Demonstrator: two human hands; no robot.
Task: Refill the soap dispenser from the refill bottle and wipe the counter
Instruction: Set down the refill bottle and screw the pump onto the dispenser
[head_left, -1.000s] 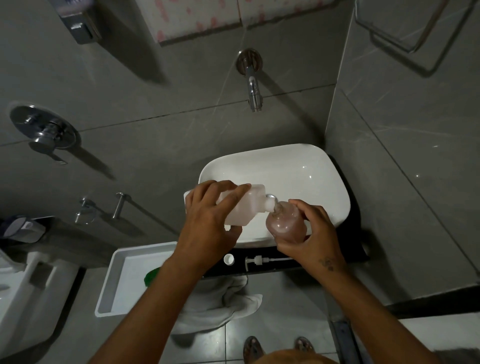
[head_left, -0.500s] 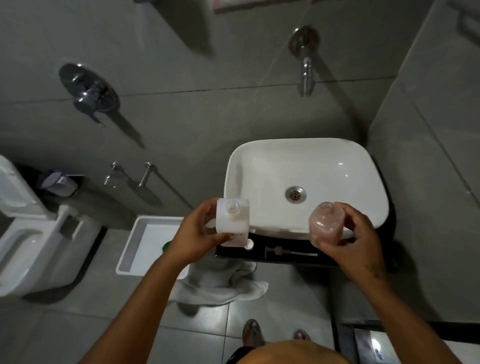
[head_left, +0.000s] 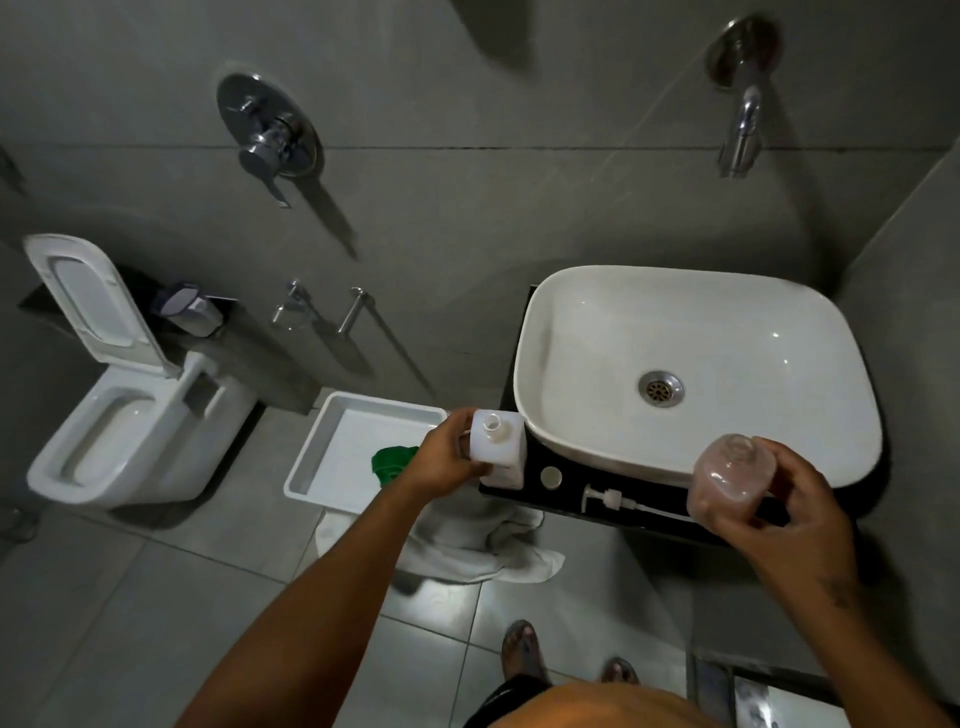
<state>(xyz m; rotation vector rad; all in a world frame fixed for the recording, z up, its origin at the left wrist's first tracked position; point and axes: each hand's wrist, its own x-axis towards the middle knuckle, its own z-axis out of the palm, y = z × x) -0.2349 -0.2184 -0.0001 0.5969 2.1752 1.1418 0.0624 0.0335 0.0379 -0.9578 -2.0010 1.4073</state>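
Left hand (head_left: 449, 457): fingers clamped around the white refill bottle (head_left: 497, 449), upright, neck open, its base at the left end of the black surface (head_left: 571, 480), close to that end's edge.

Right hand (head_left: 789, 512): fingers clamped on the clear soap dispenser (head_left: 730, 478), open-mouthed, pinkish liquid inside, held above the surface's front edge, just in front of the sink rim.

White sink (head_left: 571, 332): takes up most of the surface; only a narrow front strip is bare.

On that strip, between the two hands: small round white cap (head_left: 550, 476) just beside the refill bottle; pump head (head_left: 605, 499) lying flat with its tube running toward the dispenser.

White tray (head_left: 332, 441): left of the surface, lower down, holding a green item (head_left: 392, 462).

White cloth (head_left: 478, 545): heaped under the surface's left end, spilling onto the floor.

Toilet (head_left: 130, 415): far left, lid raised, well apart.
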